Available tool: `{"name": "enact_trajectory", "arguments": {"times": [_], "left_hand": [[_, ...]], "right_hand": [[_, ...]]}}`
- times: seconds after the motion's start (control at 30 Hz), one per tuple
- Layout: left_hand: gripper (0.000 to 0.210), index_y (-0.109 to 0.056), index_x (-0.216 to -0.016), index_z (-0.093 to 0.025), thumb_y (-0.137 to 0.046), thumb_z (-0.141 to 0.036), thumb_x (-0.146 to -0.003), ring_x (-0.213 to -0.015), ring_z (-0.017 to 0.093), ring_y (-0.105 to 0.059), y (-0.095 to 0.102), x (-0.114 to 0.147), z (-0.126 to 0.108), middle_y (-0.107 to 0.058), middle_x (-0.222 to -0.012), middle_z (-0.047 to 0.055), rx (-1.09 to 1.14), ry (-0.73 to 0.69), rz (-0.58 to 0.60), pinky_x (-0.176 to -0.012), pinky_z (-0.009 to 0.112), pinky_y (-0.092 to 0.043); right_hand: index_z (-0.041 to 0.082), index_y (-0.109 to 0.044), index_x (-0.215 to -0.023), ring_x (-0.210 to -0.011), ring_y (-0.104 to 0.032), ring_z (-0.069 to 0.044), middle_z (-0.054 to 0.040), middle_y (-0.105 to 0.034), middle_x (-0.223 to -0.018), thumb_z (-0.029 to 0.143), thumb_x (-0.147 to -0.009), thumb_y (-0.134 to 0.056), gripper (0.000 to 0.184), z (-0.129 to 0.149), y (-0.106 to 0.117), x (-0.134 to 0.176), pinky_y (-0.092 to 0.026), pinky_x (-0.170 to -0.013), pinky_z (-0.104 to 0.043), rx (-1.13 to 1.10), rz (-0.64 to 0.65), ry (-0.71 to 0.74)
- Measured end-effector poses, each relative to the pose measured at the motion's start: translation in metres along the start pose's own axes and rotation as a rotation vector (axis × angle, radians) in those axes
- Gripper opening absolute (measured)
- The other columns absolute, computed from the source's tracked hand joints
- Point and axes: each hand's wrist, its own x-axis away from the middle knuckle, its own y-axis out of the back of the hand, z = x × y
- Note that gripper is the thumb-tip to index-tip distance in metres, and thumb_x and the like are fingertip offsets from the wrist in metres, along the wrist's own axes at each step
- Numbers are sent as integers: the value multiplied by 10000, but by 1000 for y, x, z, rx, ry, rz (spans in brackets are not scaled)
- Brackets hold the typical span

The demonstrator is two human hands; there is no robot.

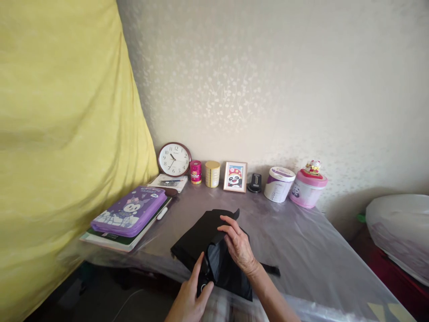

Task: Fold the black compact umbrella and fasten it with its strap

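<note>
A black fabric bag (197, 232) lies at the table's front edge, its mouth facing me. My right hand (239, 248) pinches the upper edge of the mouth and lifts it, so the grey-black lining shows. At the lower left of the mouth, my left hand (190, 295) grips a dark object (203, 282) with a small white ring mark between thumb and forefinger. Part of this object is hidden by the fingers and the bag, and its kind cannot be made out. A black strap (271, 269) sticks out on the bag's right side.
Left of the bag, a purple zip case (130, 210) rests on books (110, 239) beside a white pen-like item (162, 213). Along the wall stand a clock (174, 159), tins (212, 174), a picture frame (235, 177) and tubs (279, 184). A yellow curtain (67, 134) hangs left.
</note>
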Motion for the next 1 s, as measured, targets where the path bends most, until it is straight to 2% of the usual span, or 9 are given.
{"name": "enact_trajectory", "arguments": {"times": [0.03,0.1,0.23,0.43,0.67,0.73,0.83,0.9,1.0], "left_hand": [[667,-122,-1476,-168,-379,-375,-896,-1084,208,-577,-1,-1,3,-491,-1323,126,-27,-40,-25,-909,293,-459],[676,-118,-1473,-113,-366,-351,-891,-1195,196,-500,-4,-3,8,-449,-1366,120,-65,-66,-27,-978,273,-396],[691,-60,-1473,-57,-336,-305,-890,-1105,201,-565,-7,-4,8,-521,-1290,141,-150,-27,11,-912,259,-410],[742,-82,-1472,-48,-421,-245,-842,-1022,247,-597,-6,-1,-12,-611,-1126,170,-395,115,114,-846,281,-417],[705,-118,-1476,-89,-399,-235,-846,-1078,234,-570,-11,1,-22,-583,-1195,155,-491,189,123,-860,266,-407],[731,-67,-1476,-63,-394,-250,-849,-1081,251,-571,-13,1,-18,-554,-1237,170,-466,195,119,-864,284,-412],[842,137,-1441,-30,-408,-256,-841,-1059,263,-587,-15,2,-14,-522,-1275,180,-372,199,82,-849,301,-430],[885,206,-1425,-81,-425,-241,-825,-1038,251,-599,-16,3,-14,-490,-1319,148,-322,178,52,-846,297,-436],[823,101,-1459,-214,-418,-212,-820,-1076,243,-581,-15,2,-19,-456,-1362,103,-357,143,86,-891,305,-422]], "right_hand": [[190,-568,-1061,-1178,-497,-140,-82,-481,-1301,97,-887,-370,279,0,-4,-2,-437,-969,-264,3,1,0],[188,-574,-1054,-1171,-504,-142,-84,-483,-1297,100,-884,-368,281,1,-10,-5,-446,-959,-262,12,4,-5],[186,-585,-1042,-1169,-506,-146,-81,-486,-1296,102,-881,-367,284,2,-26,-10,-448,-959,-261,40,8,-13],[192,-597,-1023,-1169,-504,-147,-66,-494,-1289,94,-879,-379,279,-1,-45,-13,-439,-971,-264,65,55,-15],[208,-604,-1005,-1025,-586,-152,-58,-485,-1290,114,-876,-406,255,-2,-45,-14,-495,-867,-265,160,223,-20],[208,-605,-987,-969,-605,-153,-58,-496,-1276,127,-883,-408,237,-1,-45,-15,-509,-826,-265,192,245,-19],[207,-603,-969,-935,-614,-154,-57,-504,-1263,128,-884,-412,224,0,-45,-15,-515,-798,-261,218,248,-5],[205,-603,-963,-930,-617,-153,-59,-511,-1253,128,-883,-412,221,-1,-46,-15,-518,-786,-257,233,249,2],[210,-603,-964,-938,-616,-154,-55,-521,-1238,129,-883,-419,217,-2,-46,-15,-521,-786,-255,247,260,8]]}}
